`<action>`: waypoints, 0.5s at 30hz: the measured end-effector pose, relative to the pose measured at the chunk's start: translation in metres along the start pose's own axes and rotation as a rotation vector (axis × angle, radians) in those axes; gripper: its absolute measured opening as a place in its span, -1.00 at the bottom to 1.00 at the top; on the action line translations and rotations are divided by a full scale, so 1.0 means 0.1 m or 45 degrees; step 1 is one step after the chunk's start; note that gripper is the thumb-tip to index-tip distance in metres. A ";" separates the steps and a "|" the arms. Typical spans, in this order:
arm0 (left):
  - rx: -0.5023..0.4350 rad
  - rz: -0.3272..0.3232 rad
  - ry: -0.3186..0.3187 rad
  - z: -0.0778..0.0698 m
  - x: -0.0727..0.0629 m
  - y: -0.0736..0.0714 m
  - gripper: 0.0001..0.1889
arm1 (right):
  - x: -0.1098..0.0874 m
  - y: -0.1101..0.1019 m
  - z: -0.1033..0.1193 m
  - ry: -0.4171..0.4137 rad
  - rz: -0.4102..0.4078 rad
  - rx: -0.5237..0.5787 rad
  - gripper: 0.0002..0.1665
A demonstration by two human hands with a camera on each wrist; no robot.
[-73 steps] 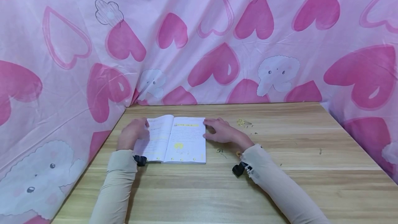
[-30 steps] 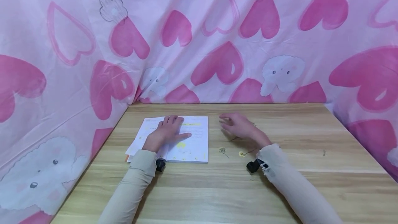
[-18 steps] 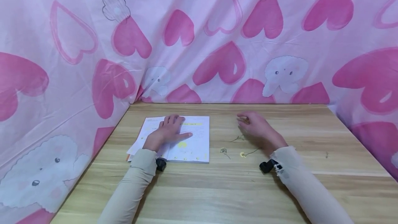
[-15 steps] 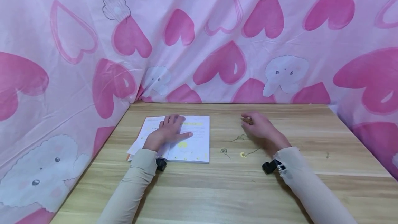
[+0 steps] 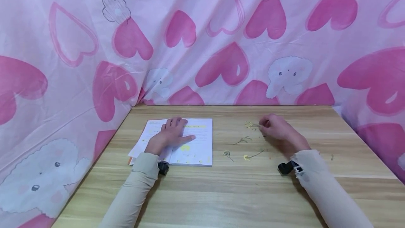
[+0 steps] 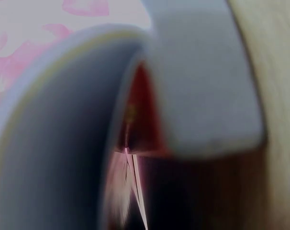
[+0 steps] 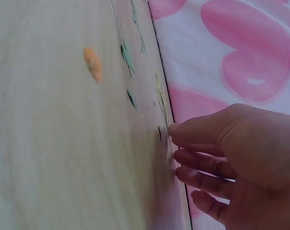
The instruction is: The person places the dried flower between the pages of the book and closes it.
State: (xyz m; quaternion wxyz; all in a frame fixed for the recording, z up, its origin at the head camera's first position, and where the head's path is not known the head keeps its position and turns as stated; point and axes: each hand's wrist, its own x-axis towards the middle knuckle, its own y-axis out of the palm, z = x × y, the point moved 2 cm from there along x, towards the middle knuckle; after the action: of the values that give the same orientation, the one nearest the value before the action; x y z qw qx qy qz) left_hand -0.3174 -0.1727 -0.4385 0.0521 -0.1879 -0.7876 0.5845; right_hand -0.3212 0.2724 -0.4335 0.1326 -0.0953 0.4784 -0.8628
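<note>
An open book (image 5: pixel 196 147) with printed white pages lies on the left part of the table. My left hand (image 5: pixel 169 134) rests across its middle, fingers spread and thumb out over the right page. In the left wrist view, the book's curved page (image 6: pixel 54 124) is blurred and close up, with a red cover showing beneath. To the book's right, a dried yellow flower sprig (image 5: pixel 250 125) lies near the back. My right hand (image 5: pixel 281 129) pinches the end of its thin stem between thumb and index finger. The right wrist view shows the thumb tip at the stem of this sprig (image 7: pixel 160 96).
Between the book and my right hand lie a green sprig (image 5: pixel 243 139), a small pale flower (image 5: pixel 226 154) and a yellow flower with a stem (image 5: pixel 247 157). Small dried bits are scattered about. A pink heart-patterned cloth (image 5: pixel 221 62) hangs behind the wooden table (image 5: pixel 205 200).
My left hand has moved from the book's left page to its middle. The right hand has left the book's right edge and moved right, over the sprigs, to the yellow sprig's stem.
</note>
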 end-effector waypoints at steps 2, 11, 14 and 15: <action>0.001 -0.001 -0.003 -0.01 -0.02 -0.01 -0.04 | 0.01 -0.01 -0.03 0.020 -0.002 -0.012 -0.75; 0.019 -0.005 -0.024 -0.02 -0.02 0.01 -0.06 | 0.02 0.00 -0.01 0.039 -0.034 -0.075 -0.82; 0.028 -0.010 -0.015 -0.06 -0.05 -0.02 -0.06 | 0.04 0.02 -0.01 0.052 -0.044 -0.096 -0.83; 0.030 -0.010 -0.014 -0.06 -0.05 -0.03 -0.06 | 0.04 0.02 -0.01 0.052 -0.043 -0.099 -0.82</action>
State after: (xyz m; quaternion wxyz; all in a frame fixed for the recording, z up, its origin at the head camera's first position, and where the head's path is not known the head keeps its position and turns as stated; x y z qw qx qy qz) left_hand -0.3115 -0.1694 -0.4335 0.0521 -0.1810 -0.7817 0.5945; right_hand -0.3252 0.2709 -0.4362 0.1043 -0.0909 0.5125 -0.8475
